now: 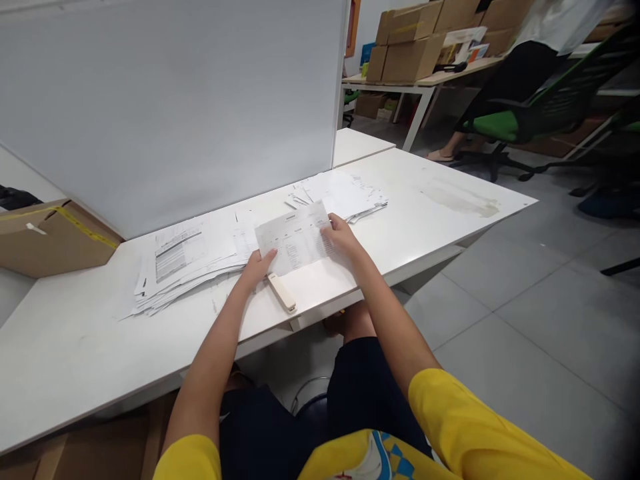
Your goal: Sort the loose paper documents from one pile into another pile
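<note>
A printed sheet of paper (295, 241) is held up between my two hands, above the white desk. My left hand (259, 267) pinches its lower left side, thumb on the printed face. At its right edge my right hand (341, 235) grips it the same way. Whether it is one sheet or more I cannot tell. On the desk just below the sheet lies a cream-coloured stapler (282, 293), close to my left hand. Stacked printed papers (185, 260) spread out on the left, and another pile of papers (345, 190) lies behind my right hand.
The white desk (400, 247) has a tall white panel (170, 100) along its back. A cardboard box (60, 237) stands at the left. Beyond, boxes (413, 57) fill another table, and a person stands by a green chair (495, 125).
</note>
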`<action>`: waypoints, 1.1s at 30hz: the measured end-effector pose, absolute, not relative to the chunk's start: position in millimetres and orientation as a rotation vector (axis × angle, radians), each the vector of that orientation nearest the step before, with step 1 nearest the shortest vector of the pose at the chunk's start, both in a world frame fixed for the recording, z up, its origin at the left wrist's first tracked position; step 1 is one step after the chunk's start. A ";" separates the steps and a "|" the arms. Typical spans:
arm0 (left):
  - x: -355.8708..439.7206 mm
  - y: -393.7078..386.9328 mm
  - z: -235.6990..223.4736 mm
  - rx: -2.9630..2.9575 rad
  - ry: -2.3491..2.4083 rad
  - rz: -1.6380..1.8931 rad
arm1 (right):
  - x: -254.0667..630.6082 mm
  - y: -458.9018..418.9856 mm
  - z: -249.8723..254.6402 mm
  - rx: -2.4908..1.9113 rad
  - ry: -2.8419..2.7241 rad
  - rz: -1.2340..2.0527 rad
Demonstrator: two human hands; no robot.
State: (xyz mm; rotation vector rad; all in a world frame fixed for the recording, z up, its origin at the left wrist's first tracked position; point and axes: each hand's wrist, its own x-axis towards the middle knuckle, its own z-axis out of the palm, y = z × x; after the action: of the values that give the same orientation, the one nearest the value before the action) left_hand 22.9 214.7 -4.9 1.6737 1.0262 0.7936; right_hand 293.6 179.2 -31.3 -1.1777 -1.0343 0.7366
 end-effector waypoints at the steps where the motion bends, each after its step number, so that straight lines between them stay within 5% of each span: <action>1: 23.2 215.8 -4.0 1.698 1.022 0.801 | 293.4 176.7 -31.8 -1.163 -1.031 0.734; 8: -8.8 188.4 2.0 1.979 1.041 0.986 | 296.4 171.2 -31.8 -1.089 -0.880 0.635; 15: -90.3 93.0 -26.1 2.657 1.593 0.448 | 303.4 175.4 -48.1 -1.131 -0.854 0.719; 20: -101.6 41.5 -38.7 2.772 1.724 0.455 | 306.5 177.0 -52.1 -1.197 -0.853 0.684; 33: -95.8 68.9 -30.2 2.876 1.529 0.360 | 312.5 178.5 -65.8 -1.318 -0.997 0.526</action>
State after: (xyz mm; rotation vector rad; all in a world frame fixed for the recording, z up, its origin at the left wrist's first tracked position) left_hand -95.8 68.9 -30.2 2.8759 1.5293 0.3604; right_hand 312.5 178.5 -65.8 -1.3177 -0.9970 0.5258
